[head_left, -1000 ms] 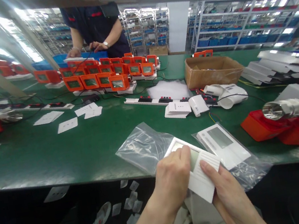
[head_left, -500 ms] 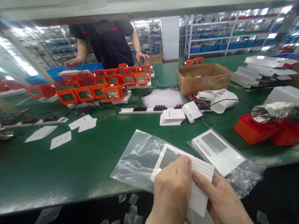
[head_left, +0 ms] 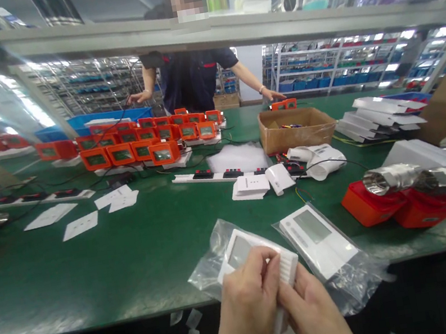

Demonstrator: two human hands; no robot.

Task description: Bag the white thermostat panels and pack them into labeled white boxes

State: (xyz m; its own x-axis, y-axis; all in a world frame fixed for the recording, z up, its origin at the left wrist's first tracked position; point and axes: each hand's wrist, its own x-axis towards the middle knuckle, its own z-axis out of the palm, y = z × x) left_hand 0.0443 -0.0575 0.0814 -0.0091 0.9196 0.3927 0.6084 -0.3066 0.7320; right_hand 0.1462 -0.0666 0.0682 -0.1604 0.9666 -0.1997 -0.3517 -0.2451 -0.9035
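Observation:
Both my hands are closed on a white panel unit with a grey screen [head_left: 241,250] at the near edge of the green table [head_left: 135,256]. My left hand [head_left: 247,299] grips its lower left side, thumb over the ribbed face. My right hand [head_left: 311,312] holds its lower right edge from below. A clear plastic bag [head_left: 210,269] hangs around the unit's far end. A second white panel unit [head_left: 318,239] lies on another clear bag just right of my hands.
Red devices with metal fittings [head_left: 399,200] lie at the right. Behind are a cardboard box [head_left: 295,127], white folded cartons [head_left: 377,115], rows of orange display modules [head_left: 150,139], power strips and paper sheets [head_left: 81,225]. A person in dark clothes [head_left: 195,80] works across the table. Paper scraps litter the floor.
The view has tilted up. My hands have drawn the panel unit and its bag closer together at the table edge. The person opposite has spread both arms wider.

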